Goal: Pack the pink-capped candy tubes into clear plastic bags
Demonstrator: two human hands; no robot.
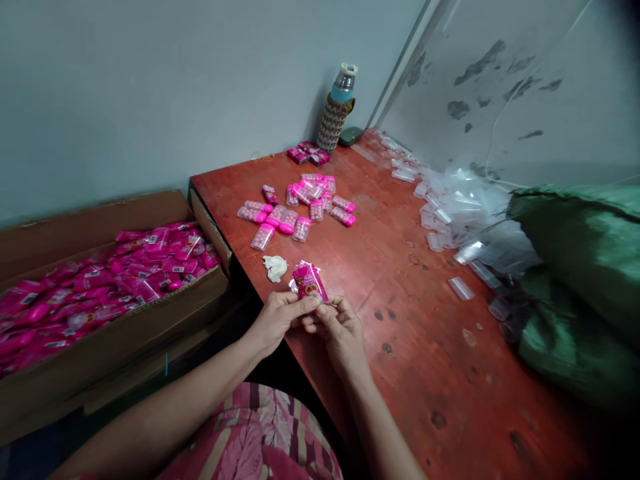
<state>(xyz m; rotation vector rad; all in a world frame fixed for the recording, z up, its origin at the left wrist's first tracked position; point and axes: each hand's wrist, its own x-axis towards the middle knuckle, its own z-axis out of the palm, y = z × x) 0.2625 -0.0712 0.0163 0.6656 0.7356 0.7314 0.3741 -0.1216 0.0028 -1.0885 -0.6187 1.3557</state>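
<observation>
Both hands meet at the near edge of the red table, around a small bunch of glossy pink printed wrappers (310, 281). My left hand (280, 317) is closed, its thumb pressed on the lower left part of the bunch. From the right, my right hand (343, 330) pinches the bottom edge with thumb and fingers. How many wrappers there are, and what lies under them, is hidden. Just beyond the hands is a crumpled white scrap (275, 267). Farther off lie several clear boxes (301, 229) with pink caps and pink balls inside, and a pink wrapped piece (270, 195).
On the left, a cardboard box (150, 313) holds many pink wrapped packs (145, 287). Empty clear cases (445, 207) are heaped along the table's (385, 267) right side, beside a green sack (580, 280). A bottle in a knitted cover (334, 123) and pink bundles (309, 154) stand at the back.
</observation>
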